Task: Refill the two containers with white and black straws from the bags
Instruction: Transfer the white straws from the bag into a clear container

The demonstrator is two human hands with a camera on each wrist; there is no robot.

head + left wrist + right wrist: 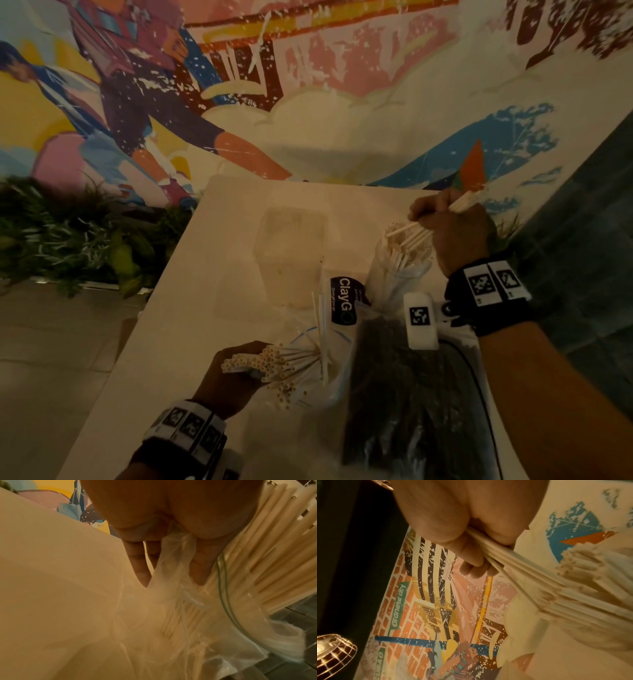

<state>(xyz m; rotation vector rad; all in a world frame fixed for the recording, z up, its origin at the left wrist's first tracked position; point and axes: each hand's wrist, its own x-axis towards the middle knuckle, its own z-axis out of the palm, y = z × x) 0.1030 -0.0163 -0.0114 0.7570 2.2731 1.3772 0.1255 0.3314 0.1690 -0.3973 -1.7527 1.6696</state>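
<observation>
My left hand (233, 373) grips the open end of a clear bag (318, 373) full of white straws (274, 363) at the table's near left. In the left wrist view my left hand (171, 580) pinches the bag's plastic (171, 628) beside the straws (274, 561). My right hand (452, 229) holds a few white straws (411, 236) slanted into a clear container (394, 274) packed with white straws. Close up, my right hand (479, 561) curls round those straws (530, 577). A second clear container (291, 253) stands further left. A bag of black straws (411, 394) lies near me.
The white table (205, 291) abuts a painted mural wall (308, 102). Green plants (85, 240) sit left of the table. A dark ClayGo label (344, 301) lies between the bags and containers. A black cable (479, 394) runs along the right side.
</observation>
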